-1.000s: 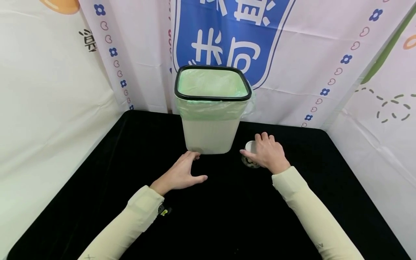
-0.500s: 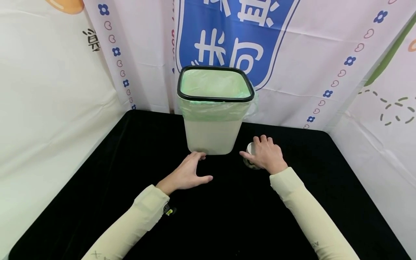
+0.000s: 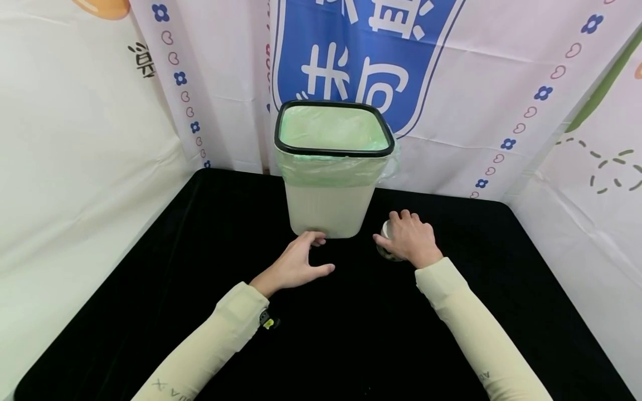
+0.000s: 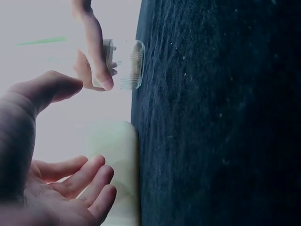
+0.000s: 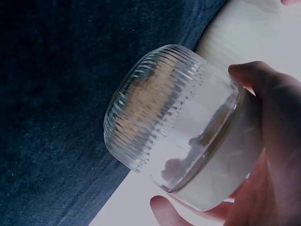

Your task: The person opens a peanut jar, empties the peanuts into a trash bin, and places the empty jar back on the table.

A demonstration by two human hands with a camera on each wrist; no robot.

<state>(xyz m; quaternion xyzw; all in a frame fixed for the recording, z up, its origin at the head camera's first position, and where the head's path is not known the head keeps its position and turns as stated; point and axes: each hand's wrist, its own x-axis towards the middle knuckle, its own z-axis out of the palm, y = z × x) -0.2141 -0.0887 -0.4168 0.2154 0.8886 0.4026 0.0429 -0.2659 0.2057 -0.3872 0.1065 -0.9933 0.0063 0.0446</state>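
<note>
- One right hand (image 3: 412,236) curled round the white lid (image 5: 225,160), thumb one side, fingers other; firmness can't tell.
- Under it, clear ribbed jar (image 5: 160,108), lid on, upright on black surface (image 3: 341,334), toward far edge, between bin (image 3: 328,209) and far right corner, nearer bin.
- Good hold, my guess: thumb and fingers level on lid, even squeeze, jar base flat; smooth upper glass might slip if held there.
- Left hand (image 3: 293,266) holds nothing, thumb spread from fingers; near bin's base, could steady the glass if brought over.
- Bin, green liner (image 3: 326,172), black rim (image 3: 333,151), stands near middle of far edge.
</note>
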